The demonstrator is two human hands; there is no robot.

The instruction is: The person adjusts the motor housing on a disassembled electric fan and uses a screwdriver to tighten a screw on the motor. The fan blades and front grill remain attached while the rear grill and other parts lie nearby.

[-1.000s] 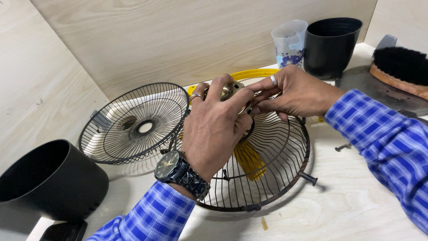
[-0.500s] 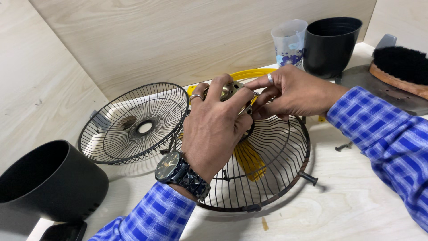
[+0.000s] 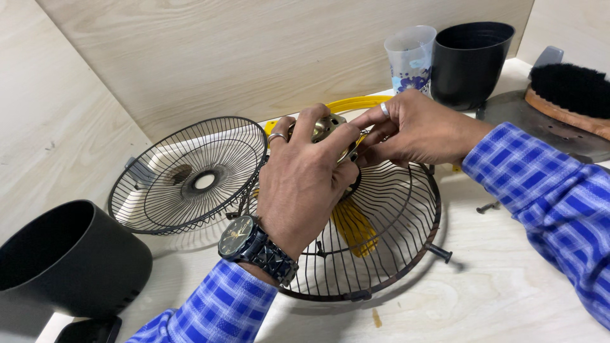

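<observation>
A round black wire fan guard (image 3: 394,254) lies on the pale wooden table with a yellow fan blade (image 3: 353,227) under it. My left hand (image 3: 305,181), wearing a dark wristwatch and a ring, is clasped over a small brass-coloured motor part (image 3: 324,129) at the guard's centre. My right hand (image 3: 410,130), with a ring on one finger, pinches at the same part from the right, its fingertips touching my left fingers. A second black wire guard (image 3: 190,174) leans to the left, apart from both hands.
A black pot (image 3: 57,260) stands at the near left. Behind the hands are a clear patterned cup (image 3: 410,57) and another black pot (image 3: 473,60). A wooden brush (image 3: 569,95) rests on a grey plate at right. A dark screw (image 3: 488,206) lies near my right sleeve.
My right fingers have shifted slightly at the brass part. The left hand keeps its hold and the guards have not moved.
</observation>
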